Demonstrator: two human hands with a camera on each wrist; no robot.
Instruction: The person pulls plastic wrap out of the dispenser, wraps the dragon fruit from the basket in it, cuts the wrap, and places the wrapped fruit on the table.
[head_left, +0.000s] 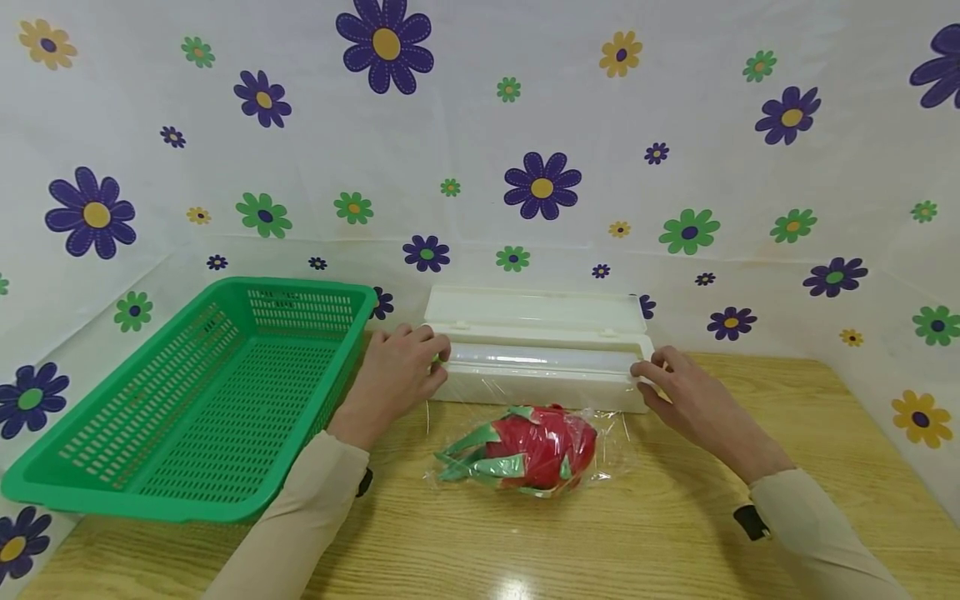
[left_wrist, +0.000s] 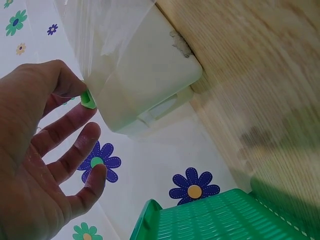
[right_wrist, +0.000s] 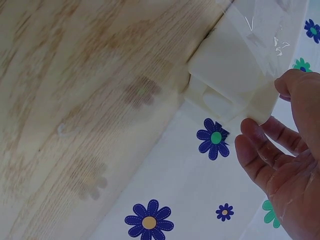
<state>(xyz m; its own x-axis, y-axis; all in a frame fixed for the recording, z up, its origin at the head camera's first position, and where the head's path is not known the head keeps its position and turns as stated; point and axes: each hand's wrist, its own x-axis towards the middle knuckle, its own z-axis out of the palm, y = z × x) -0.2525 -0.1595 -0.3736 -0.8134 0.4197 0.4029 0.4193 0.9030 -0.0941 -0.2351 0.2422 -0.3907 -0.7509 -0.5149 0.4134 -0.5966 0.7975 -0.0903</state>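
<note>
A white cling film dispenser box [head_left: 537, 390] stands on the table with its lid [head_left: 536, 308] raised at the back. Inside lies the film roll [head_left: 542, 358]. Clear film [head_left: 480, 396] runs from the box over its front to a red dragon fruit [head_left: 543, 446] with green scales, which lies covered in film. At the box's left end, my left hand [head_left: 401, 375] pinches a small green slide cutter [left_wrist: 88, 99] between thumb and forefinger, other fingers spread. My right hand [head_left: 686, 387] grips the right end of the box with its thumb and fingertips at the front corner.
A large green plastic basket [head_left: 202, 508] is on the left, close to my left forearm. Behind the wooden table [head_left: 480, 542] hangs a white flowered sheet [head_left: 450, 133], which also covers both sides. Black wrist straps [head_left: 751, 522] show at my cuffs.
</note>
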